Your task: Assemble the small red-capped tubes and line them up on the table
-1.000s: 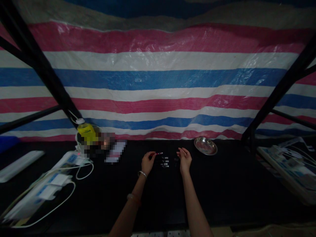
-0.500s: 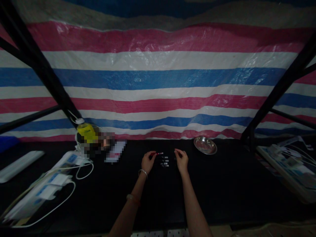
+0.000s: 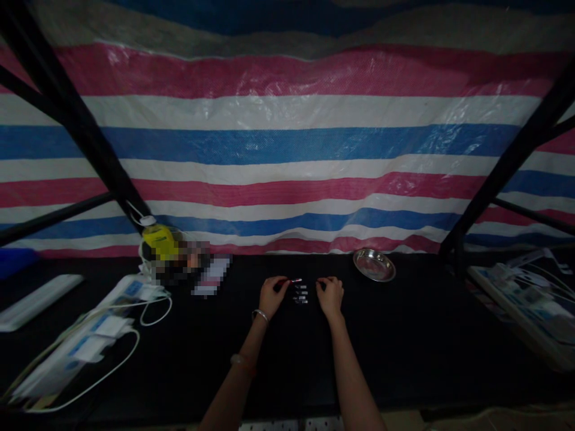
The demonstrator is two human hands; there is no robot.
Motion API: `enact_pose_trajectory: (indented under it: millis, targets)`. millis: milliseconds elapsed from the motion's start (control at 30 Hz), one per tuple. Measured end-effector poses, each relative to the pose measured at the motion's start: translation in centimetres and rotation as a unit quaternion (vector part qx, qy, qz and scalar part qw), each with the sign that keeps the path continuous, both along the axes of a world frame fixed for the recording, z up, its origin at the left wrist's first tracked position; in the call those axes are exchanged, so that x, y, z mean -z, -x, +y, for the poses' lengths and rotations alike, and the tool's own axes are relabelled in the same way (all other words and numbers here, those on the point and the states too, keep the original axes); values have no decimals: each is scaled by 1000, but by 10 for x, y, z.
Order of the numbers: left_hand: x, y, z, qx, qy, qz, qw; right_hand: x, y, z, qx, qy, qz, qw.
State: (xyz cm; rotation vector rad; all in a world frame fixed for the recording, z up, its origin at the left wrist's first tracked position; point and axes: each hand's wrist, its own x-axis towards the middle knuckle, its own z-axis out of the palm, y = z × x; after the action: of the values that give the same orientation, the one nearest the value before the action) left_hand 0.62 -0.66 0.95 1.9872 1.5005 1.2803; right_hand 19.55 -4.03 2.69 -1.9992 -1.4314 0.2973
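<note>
Probably light, stiff and slick, the shiny piece [image 3: 297, 281] suits holding where the left hand [image 3: 271, 297] pinches one end; whether the right hand [image 3: 330, 297] pinches anything, I cannot tell.

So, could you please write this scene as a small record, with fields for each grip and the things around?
Left grip: pinches a small slim red-and-silver piece
Right grip: fingertips drawn together; whether they hold anything cannot be told
Between grips: small silvery pieces in a column
Back right: round shiny metal dish
Left side: white oblong power strip
Surface: black tabletop
Backdrop: red, white and blue striped plastic sheet
</note>
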Motion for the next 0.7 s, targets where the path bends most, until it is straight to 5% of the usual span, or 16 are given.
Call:
enact_pose_trajectory:
  millis: [300, 533, 700]
  targets:
    - [-6, -7, -8, 8, 4, 135, 991, -4, 5, -2, 17, -27, -2, 999]
    - [-9, -6, -12, 33, 32, 149, 988, -5, 2, -5, 46, -138, 0, 989]
    - [-9, -6, -14, 34, 34, 138, 989, -6, -3, -16, 105, -143, -8, 984]
